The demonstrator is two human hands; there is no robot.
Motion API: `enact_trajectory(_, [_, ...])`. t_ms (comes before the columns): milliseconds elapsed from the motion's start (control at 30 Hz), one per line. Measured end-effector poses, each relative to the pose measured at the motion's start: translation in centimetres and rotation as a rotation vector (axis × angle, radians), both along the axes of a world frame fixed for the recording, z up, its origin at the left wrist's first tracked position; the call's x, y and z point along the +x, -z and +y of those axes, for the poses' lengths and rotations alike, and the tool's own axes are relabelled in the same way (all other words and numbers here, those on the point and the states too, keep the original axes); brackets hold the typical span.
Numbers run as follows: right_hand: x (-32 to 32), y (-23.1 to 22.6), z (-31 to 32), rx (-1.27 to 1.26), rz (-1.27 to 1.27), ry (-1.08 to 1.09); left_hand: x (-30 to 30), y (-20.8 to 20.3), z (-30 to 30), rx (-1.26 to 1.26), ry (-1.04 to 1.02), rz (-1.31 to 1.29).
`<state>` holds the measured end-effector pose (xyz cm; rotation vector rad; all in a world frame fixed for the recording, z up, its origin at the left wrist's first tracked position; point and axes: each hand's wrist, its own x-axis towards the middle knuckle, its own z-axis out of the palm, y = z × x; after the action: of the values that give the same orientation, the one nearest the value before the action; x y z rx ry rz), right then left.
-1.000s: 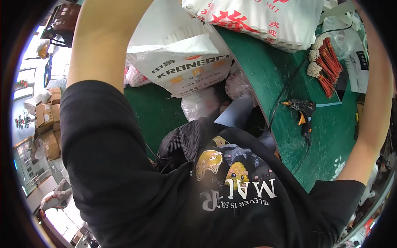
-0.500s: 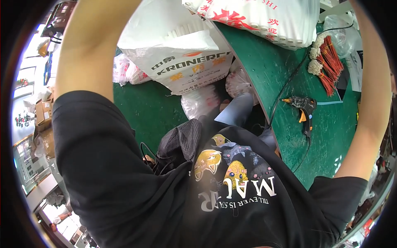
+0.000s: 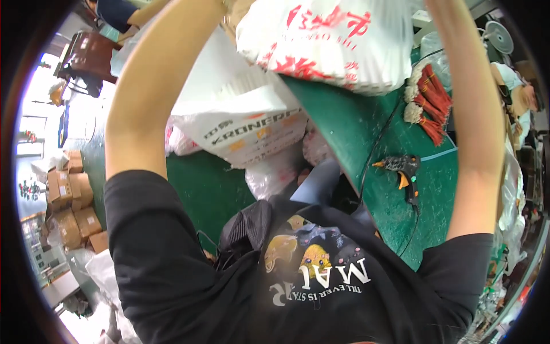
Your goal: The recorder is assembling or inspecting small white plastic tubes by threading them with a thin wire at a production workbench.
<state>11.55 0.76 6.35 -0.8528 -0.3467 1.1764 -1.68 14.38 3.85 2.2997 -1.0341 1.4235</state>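
Both my forearms reach up and forward, and my hands lie beyond the upper edge of the picture. My left forearm (image 3: 154, 86) passes over a big white woven sack (image 3: 200, 114) with printing on it, which stands open with pale contents showing. Between my arms, a white plastic bag (image 3: 326, 46) with red print sits on the green table (image 3: 344, 126). White tubes show dimly along its lower edge. My right forearm (image 3: 475, 126) runs up past bundles of red wires (image 3: 432, 97) with white ends. What either hand touches is hidden.
On the table lies a black hot glue gun (image 3: 405, 172) with an orange trigger; its cord trails toward me. Clear bags (image 3: 266, 175) rest on the floor below the sack. Cardboard boxes (image 3: 69, 200) are stacked at far left. Another person's arm (image 3: 146, 14) shows at upper left.
My view has shifted, so more of the printed plastic bag shows. My forearms now lean closer together, with the right one nearer the red wires.
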Motion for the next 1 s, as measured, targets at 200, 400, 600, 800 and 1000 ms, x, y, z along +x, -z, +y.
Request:
enact_trajectory(200, [12.9,10.1,-3.6,0.1,-0.107,-0.068,-5.6,7.3,-0.8,-0.33,-0.225,0.322])
enact_trajectory(400, [6.1,14.9,-2.0,-0.473,-0.459,0.75,-10.9,13.3,0.8,-0.359,-0.242,0.613])
enact_trajectory(600, [5.1,13.7,-3.4,-0.506,-0.64,0.76,-8.6,9.9,0.0,-0.835,-0.063,0.825])
enact_trajectory(800, [-2.2,5.6,-2.3,0.181,-1.134,0.681,-0.7,5.2,-2.7,-1.158,-0.141,0.895])
enact_trajectory(1000, [-8.0,3.1,-1.9,0.189,-1.889,0.345,-0.3,6.5,-2.7,-0.524,-0.081,0.831])
